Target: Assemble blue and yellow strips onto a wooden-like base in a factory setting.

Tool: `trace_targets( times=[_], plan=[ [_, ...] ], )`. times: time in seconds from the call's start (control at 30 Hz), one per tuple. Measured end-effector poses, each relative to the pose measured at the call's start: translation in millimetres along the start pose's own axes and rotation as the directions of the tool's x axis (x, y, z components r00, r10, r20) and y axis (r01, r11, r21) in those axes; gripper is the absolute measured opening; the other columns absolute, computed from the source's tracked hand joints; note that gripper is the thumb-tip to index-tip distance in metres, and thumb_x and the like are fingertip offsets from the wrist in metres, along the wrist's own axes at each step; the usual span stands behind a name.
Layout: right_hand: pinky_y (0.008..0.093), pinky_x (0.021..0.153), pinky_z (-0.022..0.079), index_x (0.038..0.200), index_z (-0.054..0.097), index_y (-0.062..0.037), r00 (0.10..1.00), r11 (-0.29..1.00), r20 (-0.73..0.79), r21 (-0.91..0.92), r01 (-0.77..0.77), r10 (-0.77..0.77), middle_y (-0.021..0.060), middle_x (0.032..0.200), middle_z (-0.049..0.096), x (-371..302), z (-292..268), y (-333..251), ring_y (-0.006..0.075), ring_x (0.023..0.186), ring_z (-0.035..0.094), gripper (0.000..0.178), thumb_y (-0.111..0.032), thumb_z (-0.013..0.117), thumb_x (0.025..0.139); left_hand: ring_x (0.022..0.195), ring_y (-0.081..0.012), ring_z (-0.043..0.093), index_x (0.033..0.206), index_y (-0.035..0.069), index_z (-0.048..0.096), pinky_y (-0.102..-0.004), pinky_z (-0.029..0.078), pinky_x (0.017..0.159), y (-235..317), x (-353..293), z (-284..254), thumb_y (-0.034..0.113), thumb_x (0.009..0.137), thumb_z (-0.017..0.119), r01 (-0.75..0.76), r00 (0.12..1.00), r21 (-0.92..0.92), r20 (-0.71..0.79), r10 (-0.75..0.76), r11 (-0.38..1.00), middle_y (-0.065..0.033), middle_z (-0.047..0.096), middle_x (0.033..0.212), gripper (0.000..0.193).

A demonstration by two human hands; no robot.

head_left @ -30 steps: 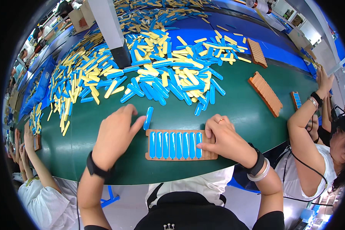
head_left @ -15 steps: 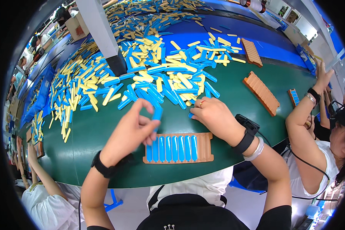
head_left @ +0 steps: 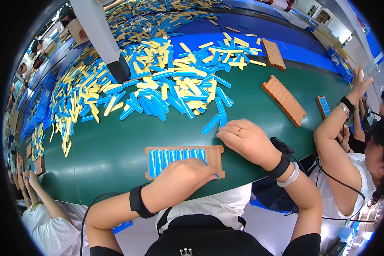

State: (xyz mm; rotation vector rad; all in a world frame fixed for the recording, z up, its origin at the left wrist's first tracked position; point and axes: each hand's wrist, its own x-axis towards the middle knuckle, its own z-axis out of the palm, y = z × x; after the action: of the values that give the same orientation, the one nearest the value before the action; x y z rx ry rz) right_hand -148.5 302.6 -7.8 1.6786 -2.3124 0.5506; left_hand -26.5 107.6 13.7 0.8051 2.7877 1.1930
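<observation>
A brown grooved tray [head_left: 216,158] lies on the green table near its front edge. Several blue strips [head_left: 159,162] with rounded ends lie side by side in its grooves. Bare grooves show at its right end. My left hand [head_left: 179,181] reaches over the tray's front, closed in a pinch on a thin blue strip [head_left: 216,175] that is seen edge-on at the tray. My right hand [head_left: 247,143] is bent over the table, up and right of the tray, its fingers pressed together. Beside its fingertips lie loose blue strips [head_left: 211,124]; anything under the fingers is hidden.
A large heap of blue and yellow strips [head_left: 158,81] spreads over the table [head_left: 102,158] ahead and left. Two brown grooved trays [head_left: 284,100] lie at right, one beyond the other. A grey post [head_left: 99,34] rises from the heap. Co-workers sit on both sides [head_left: 350,175].
My left hand has come down from above the tray's left end to its right part, carrying a blue strip. My right hand has shifted back from the heap's edge, where loose blue strips now show.
</observation>
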Motion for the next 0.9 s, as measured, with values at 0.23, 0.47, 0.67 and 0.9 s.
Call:
trace_targets(
  times=[0.23,0.47,0.67,0.9],
  plan=[
    [0.0325,0.072,0.051,0.095,0.06,-0.0031,0.992,0.999,-0.113,0.013,-0.051,0.052,0.008,0.092,0.063,-10,-22,-12,0.0263,0.085,0.062,0.022,-0.001,0.062,0.073,0.087,-0.0231,0.059,0.097,0.01,0.067,-0.0329,0.049,0.073,2,8,-11,0.009,0.071,0.064,-0.174,0.985,0.171,0.036,0.17,0.97,-0.007,0.057,0.096,0.026],
    [0.0317,0.071,0.055,0.1,0.062,0.0019,0.991,0.967,-0.12,0.242,0.083,-0.055,0.0141,0.097,0.063,-38,-26,-49,0.0265,0.085,0.065,0.028,0.003,0.062,0.072,0.096,-0.0247,0.06,0.098,0.006,0.064,-0.0333,0.051,0.077,-4,3,-7,0.008,0.071,0.061,-0.237,0.971,0.311,0.114,0.211,0.921,-0.0097,0.059,0.102,0.027],
    [0.0294,0.072,0.054,0.102,0.06,0.0002,0.989,0.964,-0.143,0.266,0.015,0.024,0.0096,0.103,0.06,-46,-19,-58,0.0206,0.088,0.063,0.032,-0.001,0.063,0.071,0.088,-0.024,0.062,0.097,0.006,0.059,-0.031,0.052,0.072,9,5,-12,0.01,0.07,0.063,-0.252,0.95,0.519,-0.028,0.311,0.817,-0.0094,0.06,0.094,0.027],
    [0.033,0.078,0.044,0.101,0.064,-0.006,0.996,0.969,0.039,0.231,-0.083,0.076,0.0058,0.107,0.06,-50,-2,-64,0.0197,0.096,0.057,0.03,-0.003,0.065,0.071,0.062,-0.0205,0.051,0.102,0.006,0.06,-0.0314,0.041,0.054,15,-8,6,0.009,0.068,0.062,-0.025,0.995,0.568,-0.064,0.074,0.823,-0.0043,0.047,0.071,0.034]
  ],
)
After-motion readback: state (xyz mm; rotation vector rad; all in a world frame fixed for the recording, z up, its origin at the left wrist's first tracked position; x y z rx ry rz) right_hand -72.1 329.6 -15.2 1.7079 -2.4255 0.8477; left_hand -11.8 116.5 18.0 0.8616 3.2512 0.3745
